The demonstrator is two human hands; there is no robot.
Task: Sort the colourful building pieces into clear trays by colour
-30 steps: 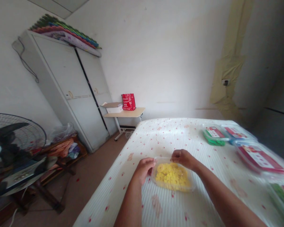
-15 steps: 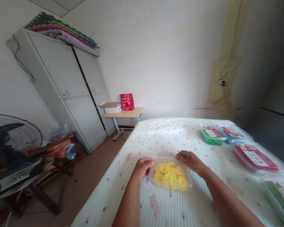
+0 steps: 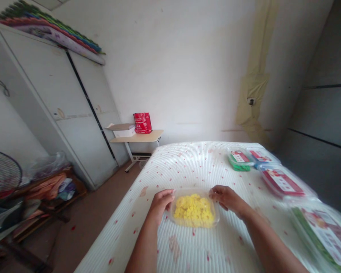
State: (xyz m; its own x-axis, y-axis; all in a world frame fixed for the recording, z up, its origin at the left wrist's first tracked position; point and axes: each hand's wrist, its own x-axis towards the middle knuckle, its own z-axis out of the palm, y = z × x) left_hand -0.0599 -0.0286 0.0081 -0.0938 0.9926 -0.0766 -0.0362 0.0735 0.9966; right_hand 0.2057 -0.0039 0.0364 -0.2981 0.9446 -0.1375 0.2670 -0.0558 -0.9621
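A clear plastic container (image 3: pixel 194 211) with yellow flower-shaped pieces in it rests on the striped, red-dotted cloth in front of me. My left hand (image 3: pixel 162 201) grips its far left corner, thumb along the edge and fingers curled beneath. At the far right corner, my right hand (image 3: pixel 225 197) pinches the rim between thumb and fingers. Whether a clear lid covers the pieces I cannot tell. To the right lie similar lidded boxes: a green one (image 3: pixel 240 160), a blue one (image 3: pixel 262 156), a red one (image 3: pixel 287 181) and a larger green-sided one (image 3: pixel 325 235).
The cloth-covered table (image 3: pixel 187 167) stretches to the wall. A small side table (image 3: pixel 147 137) holds a red bag (image 3: pixel 142 123) and a white box (image 3: pixel 124 131). Grey cabinets (image 3: pixel 59 98) stand at left, with a fan (image 3: pixel 2 174) and cluttered shelf (image 3: pixel 49 189) beside them.
My view has turned slightly right, so everything sits further left. My right hand has shifted down along the container's right corner; both hands remain on the container.
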